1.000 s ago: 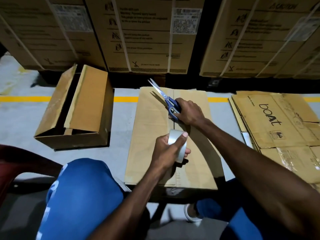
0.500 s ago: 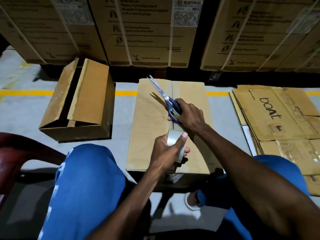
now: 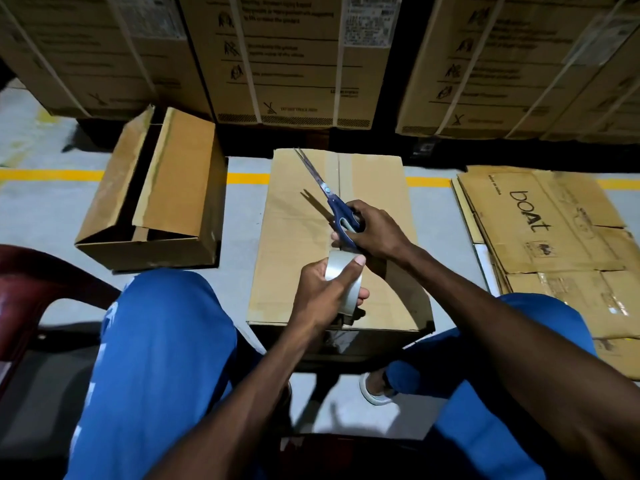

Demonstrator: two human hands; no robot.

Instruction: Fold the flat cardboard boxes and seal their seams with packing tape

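A folded brown cardboard box (image 3: pixel 298 237) stands on the floor between my knees, a strip of tape running along its top seam. My left hand (image 3: pixel 322 296) grips a roll of clear packing tape (image 3: pixel 341 277) over the near half of the box top. My right hand (image 3: pixel 375 230) holds blue-handled scissors (image 3: pixel 329 199) just beyond the roll, blades pointing away to the upper left and nearly closed. The stretch of tape between roll and scissors is hidden by my fingers.
An open-flapped box (image 3: pixel 166 199) lies on its side to the left. Flat "boAt" cardboard sheets (image 3: pixel 554 230) are stacked on the right. Large strapped cartons (image 3: pixel 294 57) line the back. A red chair arm (image 3: pixel 31 282) is at my left knee.
My view has shifted so the box sits closer and lower. Both hands stay together over the seam, the scissors drawn slightly nearer the roll.
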